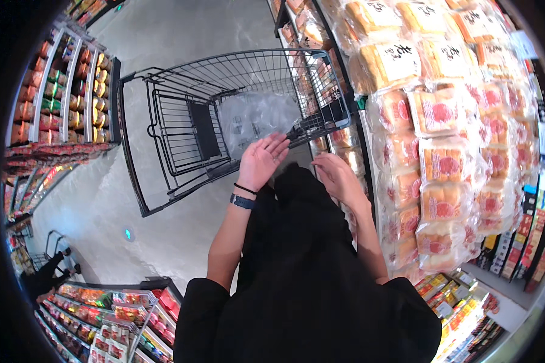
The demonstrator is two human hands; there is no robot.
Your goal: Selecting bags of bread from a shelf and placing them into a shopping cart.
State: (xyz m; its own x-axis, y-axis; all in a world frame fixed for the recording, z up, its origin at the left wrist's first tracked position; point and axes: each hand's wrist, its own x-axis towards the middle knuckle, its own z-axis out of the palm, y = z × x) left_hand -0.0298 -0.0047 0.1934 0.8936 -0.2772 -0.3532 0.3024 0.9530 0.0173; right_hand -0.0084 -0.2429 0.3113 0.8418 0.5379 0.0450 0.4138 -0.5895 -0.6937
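A dark wire shopping cart (163, 103) stands in front of me, with a clear plastic bag (248, 118) lying inside it. My left hand (264, 160) is open beside the cart's near side, palm turned up and fingers stretched out, holding nothing. It overlaps the bag's near edge in the picture; whether it touches is unclear. My right hand (340, 178) hangs between my body and the bread display, its fingers loosely bent and apart. Nothing shows in it. Close to its right are stacked packs of sliced bread (442, 163) in clear wrapping.
Tall bread stacks line the right side, above a lower shelf of packs (345, 142). Shelves of cup-shaped packages (72, 91) stand at the left. A person in dark clothes (45, 275) is by another cart at the lower left. More packaged goods (118, 330) fill shelves behind.
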